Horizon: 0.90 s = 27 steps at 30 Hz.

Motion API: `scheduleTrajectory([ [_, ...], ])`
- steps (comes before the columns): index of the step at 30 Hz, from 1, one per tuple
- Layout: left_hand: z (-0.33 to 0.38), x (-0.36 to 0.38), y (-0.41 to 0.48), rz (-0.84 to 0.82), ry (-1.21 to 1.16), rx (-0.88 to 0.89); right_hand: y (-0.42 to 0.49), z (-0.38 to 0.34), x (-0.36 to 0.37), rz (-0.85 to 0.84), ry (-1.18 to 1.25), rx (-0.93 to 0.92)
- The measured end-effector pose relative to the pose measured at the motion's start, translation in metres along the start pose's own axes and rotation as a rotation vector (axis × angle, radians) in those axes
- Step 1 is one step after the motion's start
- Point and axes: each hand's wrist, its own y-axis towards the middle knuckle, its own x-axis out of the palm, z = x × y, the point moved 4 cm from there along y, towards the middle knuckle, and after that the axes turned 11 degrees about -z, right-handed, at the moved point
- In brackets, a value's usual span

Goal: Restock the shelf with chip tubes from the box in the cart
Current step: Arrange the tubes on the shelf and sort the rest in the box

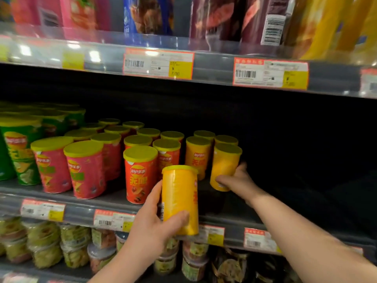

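Yellow-bodied, yellow-lidded stock, listed by position.

1. First yellow tube (180,201): upright, held in the left hand (152,225), whose fingers and thumb curl round its lower half. It sits in front of the shelf (79,214), level with the front rail and not yet on the boards. Probable reason: it is waiting its turn while the other hand works.

2. Second yellow tube (224,166): gripped low down by the right hand (237,179), thumb on the near face and fingers behind. It stands at the right end of the yellow rows (197,156), touching or almost touching its neighbour. Whether its base rests on the shelf cannot be told. A low grip suits sliding it snug against the row.

3. Shelf stock, left to right: green tubes (20,152), pink tubes (85,170), red tubes (140,174), then the yellow rows. Each flavour has its own block, so yellow joins yellow.

4. Dark bare shelf to the right of the yellow rows: judged to be the gap being filled, working outward from the existing stock.

5. Price labels (270,74) along the rail above; snack bags (151,15) on the upper shelf; small tubs (75,246) on the shelf below.

6. Box and cart: not in view. Restocking is judged to be under way, with much of the gap unfilled.
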Motion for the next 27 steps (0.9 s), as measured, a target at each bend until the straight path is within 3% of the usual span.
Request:
scheduleTrajectory([
  [10,0.008,0.001,0.007,0.059,0.015,0.014,0.011,0.011,0.0,-0.043,-0.006,-0.013],
  [13,0.012,0.002,0.01,0.067,0.012,0.024,0.011,0.011,-0.004,0.022,-0.054,-0.007],
  [17,0.012,0.002,0.011,0.054,0.021,0.024,0.009,0.012,-0.002,-0.035,-0.045,-0.011],
  [27,0.003,-0.004,0.016,0.031,0.019,0.009,0.008,0.011,-0.002,0.009,-0.061,-0.036],
])
